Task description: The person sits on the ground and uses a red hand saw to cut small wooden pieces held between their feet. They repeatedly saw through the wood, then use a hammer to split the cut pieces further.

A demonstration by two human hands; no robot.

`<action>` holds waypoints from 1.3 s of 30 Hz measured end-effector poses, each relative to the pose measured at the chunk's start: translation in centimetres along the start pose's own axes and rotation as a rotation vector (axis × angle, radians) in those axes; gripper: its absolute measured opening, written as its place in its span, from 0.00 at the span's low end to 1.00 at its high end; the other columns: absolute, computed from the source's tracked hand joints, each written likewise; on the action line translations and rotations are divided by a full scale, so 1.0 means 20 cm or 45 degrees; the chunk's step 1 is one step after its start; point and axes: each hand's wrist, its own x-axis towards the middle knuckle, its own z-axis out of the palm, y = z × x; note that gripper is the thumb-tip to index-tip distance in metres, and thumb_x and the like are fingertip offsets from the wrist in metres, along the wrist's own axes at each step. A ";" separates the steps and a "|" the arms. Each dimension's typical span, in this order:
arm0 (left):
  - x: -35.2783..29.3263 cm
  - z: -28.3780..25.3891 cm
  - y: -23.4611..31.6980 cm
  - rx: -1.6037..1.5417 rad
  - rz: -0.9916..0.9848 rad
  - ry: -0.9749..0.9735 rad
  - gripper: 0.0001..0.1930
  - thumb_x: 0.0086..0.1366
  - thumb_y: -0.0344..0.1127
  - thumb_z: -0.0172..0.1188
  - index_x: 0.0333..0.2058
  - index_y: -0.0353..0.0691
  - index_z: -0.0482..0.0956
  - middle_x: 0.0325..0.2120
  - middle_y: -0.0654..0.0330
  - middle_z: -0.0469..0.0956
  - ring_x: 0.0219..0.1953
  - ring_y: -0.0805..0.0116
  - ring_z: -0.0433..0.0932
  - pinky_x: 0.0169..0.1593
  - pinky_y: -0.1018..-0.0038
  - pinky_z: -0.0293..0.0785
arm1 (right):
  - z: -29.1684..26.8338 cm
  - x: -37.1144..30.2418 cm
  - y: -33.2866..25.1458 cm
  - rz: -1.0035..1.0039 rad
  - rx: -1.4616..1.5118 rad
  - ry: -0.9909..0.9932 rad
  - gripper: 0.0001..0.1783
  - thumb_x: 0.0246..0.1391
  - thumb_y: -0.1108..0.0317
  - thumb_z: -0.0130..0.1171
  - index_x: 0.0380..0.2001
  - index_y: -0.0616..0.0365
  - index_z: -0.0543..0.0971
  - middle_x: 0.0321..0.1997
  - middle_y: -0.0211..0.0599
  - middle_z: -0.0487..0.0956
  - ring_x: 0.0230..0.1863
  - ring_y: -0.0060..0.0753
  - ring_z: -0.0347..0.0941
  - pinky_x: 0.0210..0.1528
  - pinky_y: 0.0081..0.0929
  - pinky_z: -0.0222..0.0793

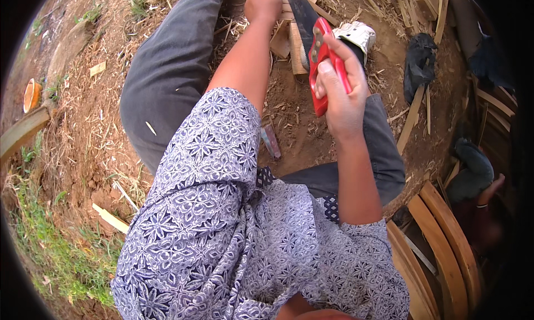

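Observation:
My right hand (342, 94) is wrapped round the red handle (314, 58) of a handsaw. The saw's dark blade (301, 14) points away from me and runs out at the top edge. My left hand (264, 5) is closed in a fist left of the blade, beside light wood pieces; what it grips, if anything, is hidden. A short wooden block (297, 48) lies under and beside the blade, near the saw handle.
My grey-trousered legs (167, 69) flank the work, with a white shoe (356, 35) right of the saw. A small reddish block (271, 142) lies between them. Planks (445, 242) and another person's arm (492, 189) are at right. An orange container (32, 96) stands far left.

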 end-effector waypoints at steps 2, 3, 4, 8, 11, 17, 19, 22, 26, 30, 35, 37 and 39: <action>-0.01 0.01 -0.01 0.000 0.010 -0.003 0.32 0.77 0.53 0.38 0.35 0.35 0.87 0.38 0.38 0.84 0.45 0.36 0.82 0.52 0.47 0.76 | 0.02 0.07 -0.06 -0.097 0.073 -0.089 0.22 0.69 0.77 0.52 0.65 0.67 0.69 0.29 0.26 0.73 0.25 0.11 0.65 0.29 0.17 0.66; -0.01 0.01 -0.01 0.002 0.018 -0.012 0.32 0.77 0.53 0.38 0.36 0.35 0.87 0.38 0.39 0.84 0.45 0.36 0.82 0.52 0.47 0.76 | 0.02 0.12 -0.07 -0.084 0.175 -0.064 0.23 0.70 0.75 0.52 0.65 0.66 0.68 0.26 0.26 0.72 0.22 0.12 0.65 0.26 0.18 0.66; 0.00 0.01 -0.02 0.003 0.026 -0.021 0.32 0.77 0.53 0.37 0.36 0.35 0.87 0.39 0.39 0.84 0.45 0.36 0.82 0.52 0.47 0.76 | 0.02 0.14 -0.09 -0.056 0.184 -0.078 0.22 0.70 0.74 0.52 0.64 0.65 0.68 0.25 0.25 0.71 0.21 0.12 0.65 0.25 0.17 0.66; -0.01 -0.01 0.00 0.002 0.020 -0.042 0.32 0.77 0.53 0.38 0.36 0.35 0.87 0.39 0.39 0.84 0.45 0.36 0.82 0.53 0.47 0.76 | 0.04 0.08 -0.09 0.083 0.047 -0.019 0.17 0.70 0.72 0.54 0.60 0.62 0.72 0.24 0.23 0.70 0.17 0.12 0.63 0.20 0.17 0.63; 0.03 0.02 -0.04 0.007 0.015 -0.006 0.31 0.77 0.53 0.38 0.36 0.36 0.87 0.39 0.39 0.84 0.45 0.36 0.82 0.52 0.47 0.76 | 0.00 -0.17 0.14 -0.031 -0.243 0.000 0.13 0.68 0.74 0.57 0.53 0.59 0.75 0.28 0.25 0.73 0.19 0.11 0.64 0.22 0.15 0.62; 0.03 0.04 -0.05 0.010 -0.002 0.017 0.31 0.76 0.53 0.38 0.36 0.37 0.87 0.38 0.39 0.84 0.45 0.36 0.82 0.52 0.47 0.76 | -0.15 -0.46 0.01 0.168 0.092 0.094 0.09 0.67 0.76 0.57 0.49 0.58 0.77 0.29 0.25 0.74 0.21 0.10 0.66 0.23 0.13 0.63; 0.03 0.05 -0.05 -0.008 -0.003 0.012 0.31 0.76 0.53 0.38 0.36 0.37 0.87 0.38 0.39 0.84 0.45 0.35 0.82 0.52 0.47 0.76 | -0.14 -0.40 -0.05 0.174 0.200 0.064 0.08 0.67 0.76 0.56 0.48 0.58 0.77 0.30 0.24 0.74 0.20 0.09 0.64 0.21 0.12 0.60; 0.00 0.01 -0.08 -0.013 -0.013 0.020 0.31 0.77 0.54 0.38 0.36 0.37 0.87 0.39 0.39 0.84 0.45 0.35 0.82 0.52 0.46 0.75 | -0.05 -0.16 0.14 -0.012 -0.124 0.050 0.07 0.66 0.75 0.58 0.46 0.57 0.78 0.31 0.28 0.76 0.22 0.14 0.68 0.24 0.16 0.65; -0.03 0.00 0.01 -0.009 -0.005 -0.031 0.31 0.77 0.54 0.38 0.37 0.37 0.86 0.39 0.39 0.84 0.45 0.36 0.82 0.52 0.46 0.75 | 0.16 0.48 0.47 -0.606 -0.298 0.137 0.07 0.65 0.75 0.58 0.45 0.56 0.78 0.34 0.30 0.77 0.24 0.15 0.68 0.25 0.17 0.64; -0.02 -0.03 -0.02 -0.048 -0.037 -0.070 0.32 0.77 0.55 0.38 0.37 0.36 0.86 0.39 0.39 0.84 0.46 0.36 0.82 0.52 0.47 0.75 | 0.30 0.67 0.46 -0.882 -0.365 0.225 0.06 0.64 0.75 0.60 0.43 0.56 0.79 0.37 0.30 0.78 0.27 0.16 0.70 0.27 0.18 0.65; 0.03 0.00 -0.06 -0.029 -0.039 0.020 0.32 0.77 0.55 0.39 0.35 0.34 0.86 0.38 0.37 0.84 0.45 0.36 0.82 0.51 0.46 0.75 | 0.09 0.22 0.34 -0.148 -0.118 0.080 0.05 0.62 0.75 0.60 0.41 0.55 0.80 0.31 0.26 0.78 0.28 0.21 0.74 0.34 0.21 0.71; 0.02 0.02 -0.06 -0.018 -0.023 0.027 0.32 0.77 0.54 0.39 0.34 0.34 0.86 0.37 0.37 0.83 0.44 0.35 0.82 0.50 0.46 0.76 | -0.03 -0.07 0.22 0.034 0.012 0.034 0.06 0.64 0.76 0.58 0.43 0.54 0.79 0.29 0.23 0.75 0.21 0.13 0.67 0.23 0.16 0.63; 0.01 0.03 -0.04 -0.029 -0.014 0.021 0.32 0.77 0.54 0.39 0.33 0.34 0.86 0.36 0.37 0.83 0.43 0.35 0.83 0.50 0.46 0.76 | -0.11 -0.26 0.14 0.080 0.057 0.044 0.07 0.65 0.76 0.58 0.44 0.54 0.78 0.28 0.22 0.74 0.19 0.09 0.64 0.20 0.14 0.60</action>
